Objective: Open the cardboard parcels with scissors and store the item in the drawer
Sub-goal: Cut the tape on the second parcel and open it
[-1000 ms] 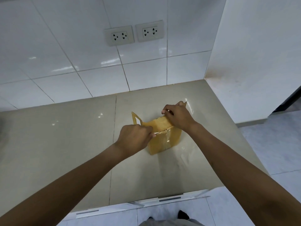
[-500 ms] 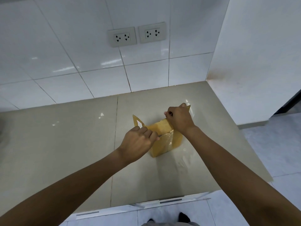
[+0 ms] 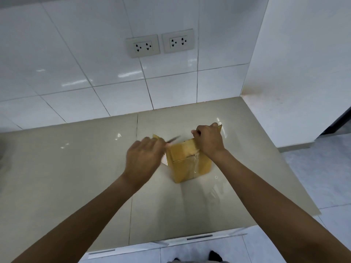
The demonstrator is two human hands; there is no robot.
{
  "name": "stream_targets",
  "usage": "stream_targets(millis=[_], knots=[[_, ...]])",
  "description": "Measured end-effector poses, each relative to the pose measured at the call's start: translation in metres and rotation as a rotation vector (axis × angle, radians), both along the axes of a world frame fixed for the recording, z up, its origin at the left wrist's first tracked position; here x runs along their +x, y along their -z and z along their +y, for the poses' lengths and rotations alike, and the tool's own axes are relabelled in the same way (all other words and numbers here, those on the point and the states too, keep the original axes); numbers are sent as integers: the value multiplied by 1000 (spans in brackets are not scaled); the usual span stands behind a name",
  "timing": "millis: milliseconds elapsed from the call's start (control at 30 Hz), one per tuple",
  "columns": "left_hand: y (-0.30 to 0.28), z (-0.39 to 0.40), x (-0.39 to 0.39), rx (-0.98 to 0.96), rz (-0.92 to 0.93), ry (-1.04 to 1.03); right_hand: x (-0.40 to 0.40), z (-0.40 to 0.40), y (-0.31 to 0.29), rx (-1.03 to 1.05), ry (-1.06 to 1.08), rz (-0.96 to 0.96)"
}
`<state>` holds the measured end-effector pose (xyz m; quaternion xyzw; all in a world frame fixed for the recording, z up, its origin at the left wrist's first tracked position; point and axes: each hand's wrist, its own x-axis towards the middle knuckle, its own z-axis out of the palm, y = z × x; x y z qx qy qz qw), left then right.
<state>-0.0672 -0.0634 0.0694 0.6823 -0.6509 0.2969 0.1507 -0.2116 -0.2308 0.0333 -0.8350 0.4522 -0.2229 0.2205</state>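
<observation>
I see right hand (image 3: 209, 140) gripping parcel (image 3: 190, 162) top flap; left hand (image 3: 143, 158) blurred, grip unclear, on counter (image 3: 76, 177).

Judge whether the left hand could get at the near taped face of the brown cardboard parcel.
Probably yes: the left hand is beside the brown cardboard parcel, and nothing lies before its taped face.

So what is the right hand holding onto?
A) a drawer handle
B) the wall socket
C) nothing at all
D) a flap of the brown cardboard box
D: the right hand has its fingers curled over a raised flap at the far side of the small brown cardboard box, which stands on the beige countertop.
</observation>
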Motion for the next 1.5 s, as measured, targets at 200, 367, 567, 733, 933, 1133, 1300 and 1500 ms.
stream_targets(millis=[200, 367, 567, 733, 933, 1133, 1300, 1500], knots=[[75, 46, 31, 492, 615, -545, -4, 3, -16, 389, -46, -559], [134, 53, 24, 756, 781, -380, -33, 9, -38, 566, -469, -317], [94, 29, 17, 171, 829, -139, -25, 6, -35, 439, -552, 78], [35, -11, 20, 290, 520, 204, -25, 6, -39, 389, -522, 40], [22, -50, 31, 676, 593, 252, -29, 7, -41, 351, -463, -86], [-8, -62, 34, 807, 980, 196, -25, 5, -53, 170, -433, -269], [-18, -57, 30, 745, 1311, 119, -16, 2, -76, 33, -468, -265], [-7, -46, 39, 507, 1572, -77, -10, 0, -95, 87, -450, -427]])
